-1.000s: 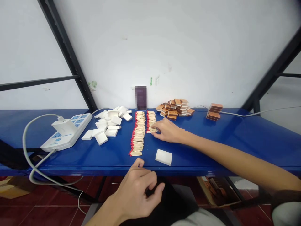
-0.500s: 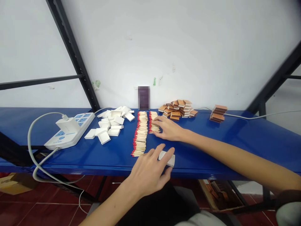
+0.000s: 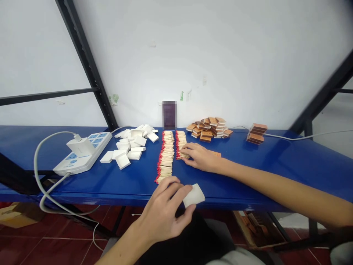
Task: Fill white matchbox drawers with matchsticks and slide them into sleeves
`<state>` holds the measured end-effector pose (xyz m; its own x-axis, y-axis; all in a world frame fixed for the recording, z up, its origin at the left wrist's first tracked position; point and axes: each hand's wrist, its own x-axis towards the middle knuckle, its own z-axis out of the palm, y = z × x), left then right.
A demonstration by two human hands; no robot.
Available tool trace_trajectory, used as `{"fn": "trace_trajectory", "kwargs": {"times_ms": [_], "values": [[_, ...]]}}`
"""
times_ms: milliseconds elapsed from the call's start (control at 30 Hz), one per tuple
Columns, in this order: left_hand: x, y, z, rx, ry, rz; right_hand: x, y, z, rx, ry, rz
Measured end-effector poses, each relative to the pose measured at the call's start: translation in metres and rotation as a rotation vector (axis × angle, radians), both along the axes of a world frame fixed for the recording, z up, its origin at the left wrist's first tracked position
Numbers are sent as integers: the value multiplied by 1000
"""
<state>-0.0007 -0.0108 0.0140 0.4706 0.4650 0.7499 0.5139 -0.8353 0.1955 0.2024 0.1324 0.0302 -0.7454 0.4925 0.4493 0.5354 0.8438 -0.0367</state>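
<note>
My left hand (image 3: 165, 209) is closed round a small white box tray (image 3: 194, 195), lifted at the front edge of the blue table (image 3: 261, 165). My right hand (image 3: 200, 155) lies on the near end of the right row of red-tipped matches (image 3: 180, 143), fingers curled onto the sticks. A longer row of matches (image 3: 166, 156) runs just left of it. An orange box sleeve (image 3: 216, 154) peeks out from behind my right hand.
A heap of white box trays (image 3: 132, 144) lies left of the matches. A white power strip (image 3: 82, 152) with a plugged charger and cable sits at far left. Brown box sleeves are piled (image 3: 209, 129) and stacked (image 3: 256, 133) at the back right. Black frame bars cross both sides.
My left hand came up from below the table edge, reached the white tray and picked it up. My right hand stayed on the right match row, shifting slightly.
</note>
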Motion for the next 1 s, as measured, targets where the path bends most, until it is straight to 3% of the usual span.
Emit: {"fn": "trace_trajectory", "kwargs": {"times_ms": [367,600,1000], "values": [[-5,6,-15,14,134,104,6,-16,-5,-39,56,2],[-5,7,-15,42,226,173,8,-14,-9,-5,115,12],[10,-5,-25,149,116,137,10,-21,-5,81,180,39]]}}
